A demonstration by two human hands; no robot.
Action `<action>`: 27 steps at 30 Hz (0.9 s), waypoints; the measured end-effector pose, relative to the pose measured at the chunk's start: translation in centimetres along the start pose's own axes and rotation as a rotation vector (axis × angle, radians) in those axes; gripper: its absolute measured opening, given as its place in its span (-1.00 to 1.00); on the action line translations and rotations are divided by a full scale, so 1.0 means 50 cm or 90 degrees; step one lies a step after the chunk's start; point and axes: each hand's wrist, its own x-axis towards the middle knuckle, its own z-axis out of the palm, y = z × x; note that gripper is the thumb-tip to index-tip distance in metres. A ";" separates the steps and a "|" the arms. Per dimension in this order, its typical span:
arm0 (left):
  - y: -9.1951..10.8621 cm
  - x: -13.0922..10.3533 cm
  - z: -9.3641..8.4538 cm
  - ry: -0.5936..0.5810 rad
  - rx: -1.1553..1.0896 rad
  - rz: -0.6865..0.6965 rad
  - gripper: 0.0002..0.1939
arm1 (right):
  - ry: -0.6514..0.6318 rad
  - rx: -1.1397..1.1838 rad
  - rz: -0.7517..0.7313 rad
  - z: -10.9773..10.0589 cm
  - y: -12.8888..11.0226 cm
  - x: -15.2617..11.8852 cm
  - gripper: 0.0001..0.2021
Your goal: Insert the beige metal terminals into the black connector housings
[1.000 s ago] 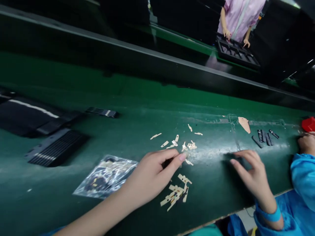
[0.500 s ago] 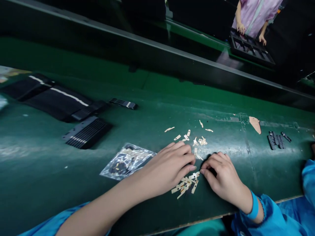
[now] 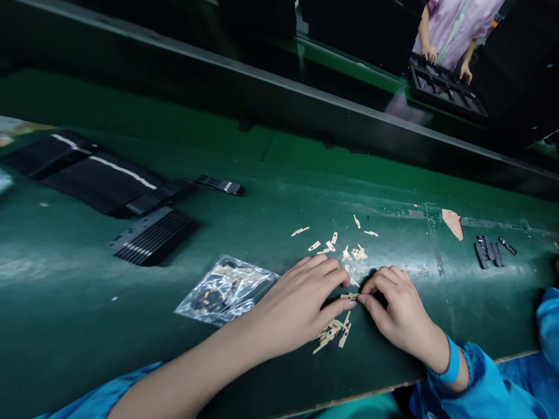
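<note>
My right hand (image 3: 396,302) is closed, thumb and index finger pinching the right end of a small thin cream-coloured strip (image 3: 348,296). My left hand (image 3: 308,294) is beside it, palm down, with a gap between thumb and forefinger; its thumb tip is at the strip, though whether it touches cannot be made out. Below the hands lies a heap of similar cream strips (image 3: 345,336), partly covered by my left hand. More loose strips (image 3: 360,252) are scattered beyond the fingertips. A clear plastic bag (image 3: 205,297) of small parts lies partly behind my left forearm.
Several black parts (image 3: 491,251) lie on the green table at right, near a peach-coloured scrap (image 3: 453,224). To the left are a stack of black slotted pieces (image 3: 151,235) and a dark flat bundle (image 3: 105,174). Across the divider, a person handles a black tray (image 3: 449,93).
The pinched strip has come up from the heap to between my hands. My left hand has shifted slightly right, its thumb now at the strip, covering more of the heap.
</note>
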 end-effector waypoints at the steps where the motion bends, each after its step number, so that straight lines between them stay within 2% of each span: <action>1: 0.002 0.002 -0.002 0.011 -0.026 -0.005 -0.83 | 0.013 0.039 0.006 -0.002 -0.002 0.004 -0.89; 5: 0.008 0.003 -0.016 0.065 -0.156 -0.047 -0.72 | 0.059 0.181 0.028 -0.016 -0.019 0.030 -0.95; 8: 0.009 0.000 -0.027 0.070 -0.175 -0.048 -0.72 | 0.003 0.249 0.022 -0.030 -0.036 0.057 -0.96; 11: 0.007 0.000 -0.031 0.096 -0.179 -0.060 -0.78 | -0.057 0.332 0.018 -0.035 -0.046 0.081 -0.86; 15: 0.003 0.004 -0.028 0.229 -0.205 -0.138 -0.83 | 0.010 0.377 0.034 -0.022 -0.043 0.096 -0.88; 18: 0.001 0.003 -0.025 0.269 -0.186 -0.131 -0.83 | 0.069 0.378 0.018 -0.005 -0.037 0.094 -0.91; 20: 0.000 0.001 -0.023 0.277 -0.168 -0.109 -0.83 | 0.097 0.372 0.003 0.004 -0.034 0.091 -0.91; 24: 0.003 -0.003 -0.021 0.216 -0.178 -0.056 -0.74 | 0.127 0.341 -0.013 0.013 -0.031 0.088 -0.89; 27: 0.005 -0.003 -0.020 0.212 -0.162 -0.035 -0.75 | 0.135 0.326 -0.028 0.014 -0.029 0.086 -0.89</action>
